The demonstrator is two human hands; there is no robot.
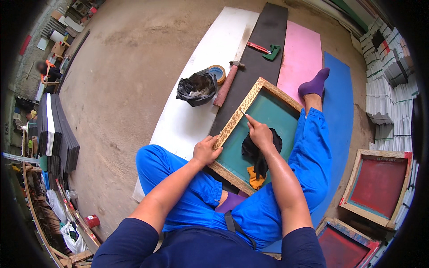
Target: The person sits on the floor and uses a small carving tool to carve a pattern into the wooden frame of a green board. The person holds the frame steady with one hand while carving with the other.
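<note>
Between my legs lies a wooden screen-printing frame (261,85) with green mesh (237,145), its rails covered in dark speckles. My left hand (207,151) is closed around the frame's left rail. In my right hand (260,132) is a small thin tool (244,113), its tip touching or just over that same rail; its exact kind is too small to tell. Below my right hand, a black cloth (251,149) and a yellow cloth (255,179) rest on the mesh, partly hidden by my forearm.
Beyond the frame lie a hammer (227,85), a tape roll (217,73), an open black plastic bag (196,88), a red cutter (258,47) and a green piece (272,52). White, black, pink and blue boards (342,111) cover the floor. Red-meshed frames (377,181) lean right. A person (50,71) works far left.
</note>
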